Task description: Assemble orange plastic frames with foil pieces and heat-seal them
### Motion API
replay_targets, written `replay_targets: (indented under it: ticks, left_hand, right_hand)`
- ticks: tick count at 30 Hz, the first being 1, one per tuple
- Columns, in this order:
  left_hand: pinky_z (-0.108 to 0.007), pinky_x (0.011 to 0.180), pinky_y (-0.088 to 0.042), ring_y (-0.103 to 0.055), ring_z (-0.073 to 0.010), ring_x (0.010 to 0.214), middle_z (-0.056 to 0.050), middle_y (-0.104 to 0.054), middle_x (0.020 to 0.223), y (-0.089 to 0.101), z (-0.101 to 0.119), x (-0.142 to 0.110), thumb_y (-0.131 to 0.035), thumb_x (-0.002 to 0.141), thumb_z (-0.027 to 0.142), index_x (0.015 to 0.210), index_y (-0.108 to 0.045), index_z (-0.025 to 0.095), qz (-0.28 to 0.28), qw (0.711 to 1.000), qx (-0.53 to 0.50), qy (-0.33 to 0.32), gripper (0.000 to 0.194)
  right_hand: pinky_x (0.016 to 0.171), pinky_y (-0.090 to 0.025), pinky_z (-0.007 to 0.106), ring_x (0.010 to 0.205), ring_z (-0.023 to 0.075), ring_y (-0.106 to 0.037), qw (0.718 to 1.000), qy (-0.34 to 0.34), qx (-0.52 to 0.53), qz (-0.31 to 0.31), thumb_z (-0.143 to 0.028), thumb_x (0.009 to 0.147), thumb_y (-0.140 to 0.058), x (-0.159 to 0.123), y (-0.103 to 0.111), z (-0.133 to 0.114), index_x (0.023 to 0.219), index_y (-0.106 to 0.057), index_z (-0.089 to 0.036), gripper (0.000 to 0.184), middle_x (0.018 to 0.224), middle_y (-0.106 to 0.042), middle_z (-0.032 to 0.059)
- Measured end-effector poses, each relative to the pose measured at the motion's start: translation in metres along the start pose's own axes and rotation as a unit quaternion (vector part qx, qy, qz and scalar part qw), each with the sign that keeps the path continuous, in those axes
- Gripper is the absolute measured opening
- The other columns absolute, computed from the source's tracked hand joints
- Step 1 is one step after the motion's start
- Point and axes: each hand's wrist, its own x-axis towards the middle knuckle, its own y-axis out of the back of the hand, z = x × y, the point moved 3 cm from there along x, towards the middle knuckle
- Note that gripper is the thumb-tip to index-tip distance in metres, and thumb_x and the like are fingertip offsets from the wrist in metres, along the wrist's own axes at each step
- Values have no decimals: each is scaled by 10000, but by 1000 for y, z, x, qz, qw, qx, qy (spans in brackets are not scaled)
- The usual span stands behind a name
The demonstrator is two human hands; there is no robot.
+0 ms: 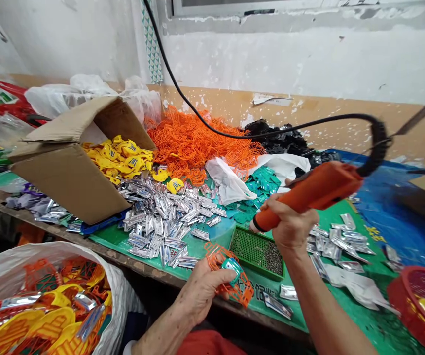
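My left hand (201,286) grips an orange plastic frame (247,292) near the table's front edge. A small teal plastic piece (233,268) sits on the frame, with my thumb pressed against it. Wrapped around an orange electric screwdriver (314,190), my right hand (293,229) holds it tilted, its tip pointing down and left. That tip is over the far end of a green tray (242,242) holding many small screws (272,259). I cannot tell whether the tip touches the tray. Silvery metal-and-plastic pieces (164,222) lie heaped to the left of the tray.
A cardboard box (70,180) spills yellow plastic parts (123,153). Behind lie orange frames (194,138), black parts (279,138) and teal pieces (264,182). A filled white sack (118,291) stands lower left, a red basket (407,296) lower right. The screwdriver's black cable (212,130) hangs across.
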Motion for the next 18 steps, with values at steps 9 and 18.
replay_targets:
  ticks: [9,18]
  left_hand:
    - [-176,446,-408,-562,-100,549,-5,-634,663,-1,1,-2,-766,590,294,801,-618,130,19,999,-12,33,306]
    - [-186,448,-411,-560,-103,535,-3,-627,637,-1,0,-3,-773,601,312,761,-626,131,15,999,-19,37,282]
  right_hand:
    - [556,-468,321,497,137,-534,998,-27,-62,-9,-186,553,-703,0,-9,35,612,-599,-160,122,547,-577,-38]
    - [557,-463,318,498,134,-527,997,-32,-67,-15,-198,559,-701,-1,-10,41,593,-592,-157,121,539,-572,-35]
